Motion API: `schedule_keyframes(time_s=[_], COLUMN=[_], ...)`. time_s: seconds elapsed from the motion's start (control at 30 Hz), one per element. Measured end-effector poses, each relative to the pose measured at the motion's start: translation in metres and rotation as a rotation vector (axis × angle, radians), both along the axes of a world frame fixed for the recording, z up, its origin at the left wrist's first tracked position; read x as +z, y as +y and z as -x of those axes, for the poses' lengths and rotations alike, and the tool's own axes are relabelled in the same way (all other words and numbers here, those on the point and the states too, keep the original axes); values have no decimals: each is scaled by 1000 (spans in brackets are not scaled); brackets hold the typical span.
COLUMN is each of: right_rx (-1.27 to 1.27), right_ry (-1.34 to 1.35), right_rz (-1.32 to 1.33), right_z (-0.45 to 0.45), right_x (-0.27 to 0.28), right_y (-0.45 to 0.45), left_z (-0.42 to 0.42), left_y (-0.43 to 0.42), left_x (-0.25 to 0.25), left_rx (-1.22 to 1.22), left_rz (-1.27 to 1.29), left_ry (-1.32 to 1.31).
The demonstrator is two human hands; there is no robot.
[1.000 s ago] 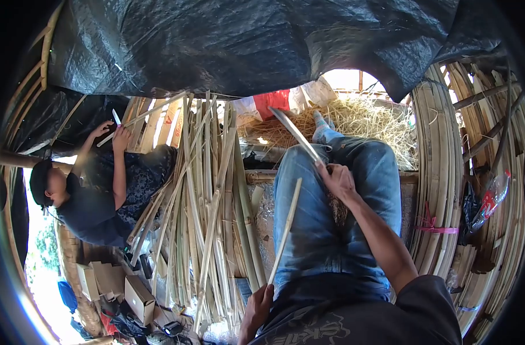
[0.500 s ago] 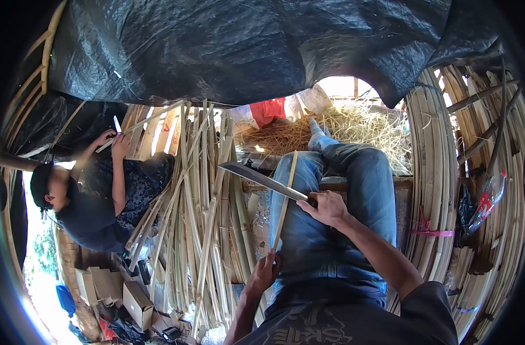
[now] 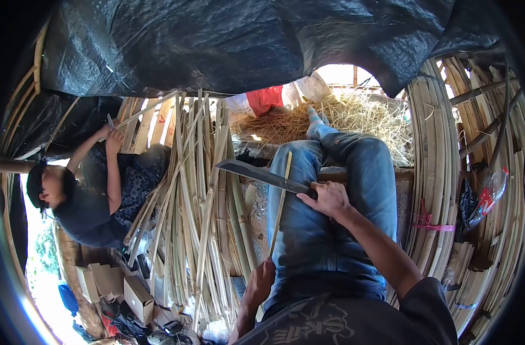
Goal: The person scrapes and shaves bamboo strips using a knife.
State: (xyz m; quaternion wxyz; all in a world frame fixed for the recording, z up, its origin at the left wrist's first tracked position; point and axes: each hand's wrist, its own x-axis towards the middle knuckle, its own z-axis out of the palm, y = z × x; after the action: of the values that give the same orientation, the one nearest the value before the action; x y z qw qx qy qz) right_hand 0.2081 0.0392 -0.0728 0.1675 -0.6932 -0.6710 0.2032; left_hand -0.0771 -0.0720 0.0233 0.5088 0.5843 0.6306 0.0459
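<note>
Your right hand (image 3: 330, 198) is wrapped around the handle of one knife (image 3: 254, 173), its blade aimed between 9 and 10 o'clock. Your left hand (image 3: 260, 280) is closed on the lower end of one strip (image 3: 278, 224), which runs up between 12 and 1 o'clock over your thigh and passes under the blade; whether they touch, you cannot tell. Your two knees lie just beyond.

Around the view's centre, at 8 o'clock, is one pile of strips (image 3: 205, 230), too many to count. At 9 o'clock, one person (image 3: 90, 201) has two hands at one small knife (image 3: 110, 121). Between 7 and 8 are at least three boxes (image 3: 138, 299). One red cloth (image 3: 265, 100) sits at 12, straw (image 3: 369, 118) at 2, one bottle (image 3: 488, 201) at 3.
</note>
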Motion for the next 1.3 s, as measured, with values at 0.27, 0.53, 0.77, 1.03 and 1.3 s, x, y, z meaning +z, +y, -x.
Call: schedule_keyframes(time_s=[0.27, 0.53, 0.77, 1.03, 1.3], right_rx=[-285, -325, -79, 32, -45], right_ry=[-118, 543, 298, 18, -7], right_rz=[-587, 117, 6, 79, -25], right_z=[-19, -26, -12, -6, -2], right_x=[-79, 5, 1, 14, -7], right_y=[35, 24, 6, 4, 8], left_z=[23, 18, -11, -24, -8], left_y=[-36, -22, 24, 25, 2], left_x=[44, 11, 1, 7, 28], left_rx=[104, 259, 93, 46, 78], left_rz=[218, 72, -133, -166, -15], left_ry=[30, -46, 83, 141, 205])
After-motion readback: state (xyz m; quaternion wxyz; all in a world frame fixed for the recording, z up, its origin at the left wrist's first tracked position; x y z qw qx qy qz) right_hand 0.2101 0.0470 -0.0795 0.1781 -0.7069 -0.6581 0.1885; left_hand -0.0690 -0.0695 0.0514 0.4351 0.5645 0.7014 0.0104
